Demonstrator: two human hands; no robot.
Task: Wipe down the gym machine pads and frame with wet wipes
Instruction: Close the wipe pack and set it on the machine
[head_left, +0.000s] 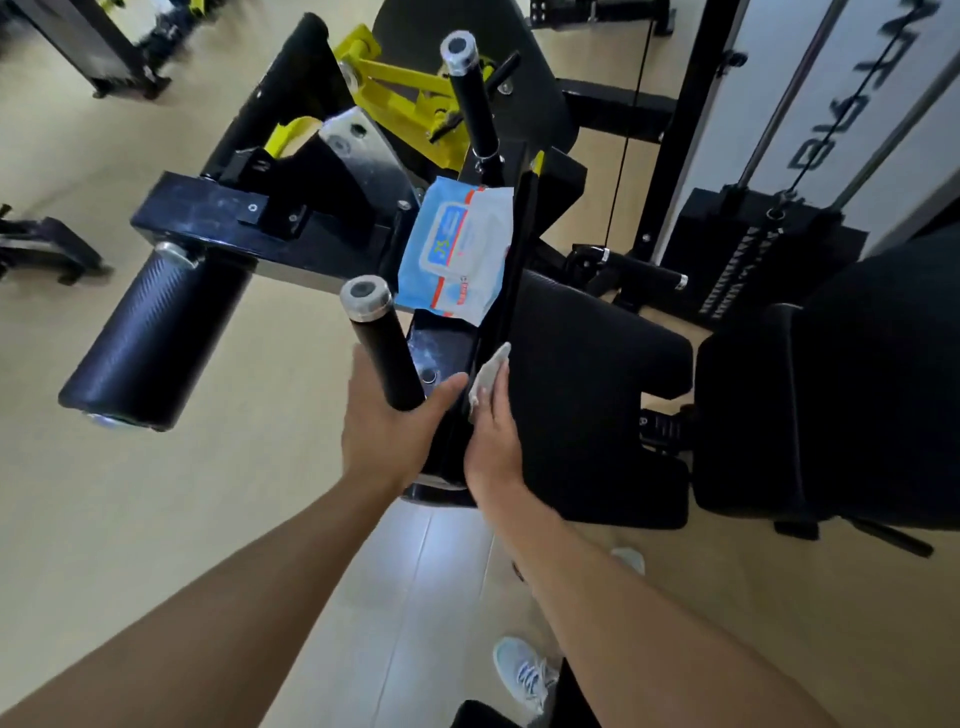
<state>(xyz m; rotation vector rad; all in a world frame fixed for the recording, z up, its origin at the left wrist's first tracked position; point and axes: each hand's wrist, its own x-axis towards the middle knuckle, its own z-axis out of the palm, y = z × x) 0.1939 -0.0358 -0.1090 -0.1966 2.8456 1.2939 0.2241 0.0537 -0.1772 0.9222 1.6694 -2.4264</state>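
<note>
A black gym machine fills the middle of the view, with a dusty black frame (441, 353) and a black seat pad (587, 364) to its right. My left hand (387, 431) grips the base of a black handle bar (382, 353) that rises from the frame. My right hand (491, 436) presses a crumpled white wet wipe (488, 376) against the narrow frame edge between the bar and the seat pad. A blue pack of wet wipes (457, 249) lies on the frame just beyond my hands.
A black roller pad (156, 332) sticks out to the left. A second upright handle (470, 93) and yellow linkage (395, 88) lie further back. A black back pad (831, 405) and a weight stack (753, 249) stand at the right. Beige floor surrounds the machine; my shoe (524, 670) is below.
</note>
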